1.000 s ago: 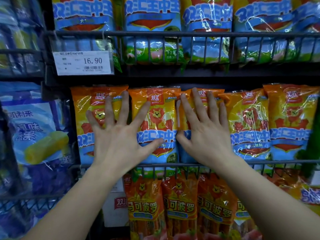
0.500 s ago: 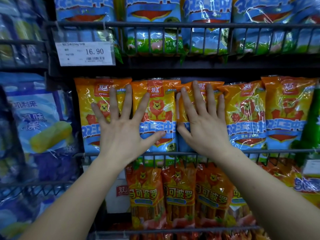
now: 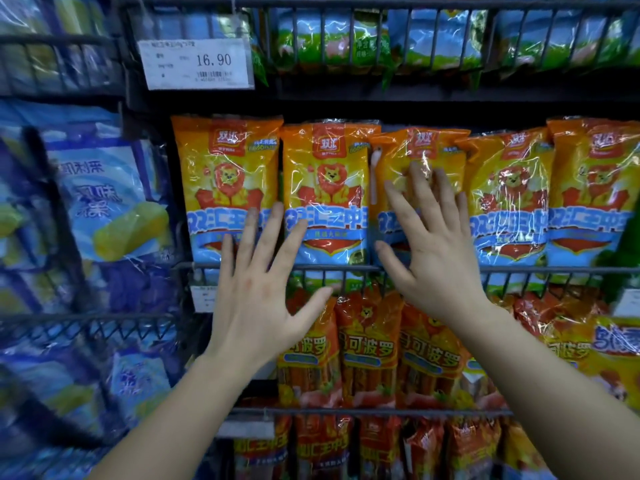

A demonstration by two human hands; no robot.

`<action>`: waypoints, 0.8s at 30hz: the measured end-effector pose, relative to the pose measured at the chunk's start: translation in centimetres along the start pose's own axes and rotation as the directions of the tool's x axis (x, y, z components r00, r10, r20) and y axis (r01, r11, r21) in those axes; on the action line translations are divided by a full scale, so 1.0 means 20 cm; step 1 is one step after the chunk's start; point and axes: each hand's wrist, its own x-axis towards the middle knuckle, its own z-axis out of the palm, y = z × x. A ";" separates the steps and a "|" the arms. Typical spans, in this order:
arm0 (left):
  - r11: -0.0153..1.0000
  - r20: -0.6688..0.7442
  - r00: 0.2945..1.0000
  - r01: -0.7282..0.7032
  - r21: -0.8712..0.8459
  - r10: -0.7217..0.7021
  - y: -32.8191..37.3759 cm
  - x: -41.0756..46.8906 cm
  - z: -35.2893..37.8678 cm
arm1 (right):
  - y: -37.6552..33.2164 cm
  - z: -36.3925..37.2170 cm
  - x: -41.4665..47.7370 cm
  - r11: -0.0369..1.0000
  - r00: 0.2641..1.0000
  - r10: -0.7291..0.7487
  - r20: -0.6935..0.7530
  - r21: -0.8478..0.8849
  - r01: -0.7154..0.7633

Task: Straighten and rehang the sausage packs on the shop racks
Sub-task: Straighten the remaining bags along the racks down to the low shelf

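You're holding both hands open, fingers splayed, gripping nothing: left hand (image 3: 256, 299) hovering over the two leftmost orange sausage packs (image 3: 325, 188) mid-frame, right hand (image 3: 436, 258) lying flat on the crooked third pack (image 3: 394, 150). Likely best: be nudging that pack upright with flat fingers, keeping its bottom behind the wire rail (image 3: 346, 268).

White price label (image 3: 195, 64), upper left: printed 16.90 above a barcode. Smaller white label (image 3: 204, 298) lower down: text too blurred to read. Blue bags (image 3: 104, 202), far left, blurred: each shows what appears to be a yellow corn cob
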 end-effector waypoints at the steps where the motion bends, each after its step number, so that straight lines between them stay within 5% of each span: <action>1: 1.000 -0.003 1.000 -0.006 -0.008 0.005 0.00 -0.04 0.01 | 0.00 0.00 -0.03 1.000 1.000 -0.001 -0.010 0.018 0.001; 10: 0.983 -0.132 0.988 -0.102 -0.154 0.082 0.03 -0.34 0.14 | -0.09 0.12 -0.35 0.980 0.974 -0.045 -0.224 0.179 0.086; 15: 0.983 -0.057 0.998 -0.044 -0.176 0.035 0.06 -0.47 0.27 | -0.18 0.20 -0.56 0.943 0.978 -0.077 -0.192 0.305 0.134; 20: 0.981 0.051 0.992 0.125 -0.152 -0.118 0.04 -0.59 0.37 | -0.26 0.38 -0.74 0.910 0.998 0.017 0.062 0.412 -0.042; 24: 0.917 0.232 0.904 0.388 -0.098 -0.358 0.00 -0.62 0.44 | -0.31 0.49 -0.78 0.947 0.964 0.068 0.259 0.288 -0.144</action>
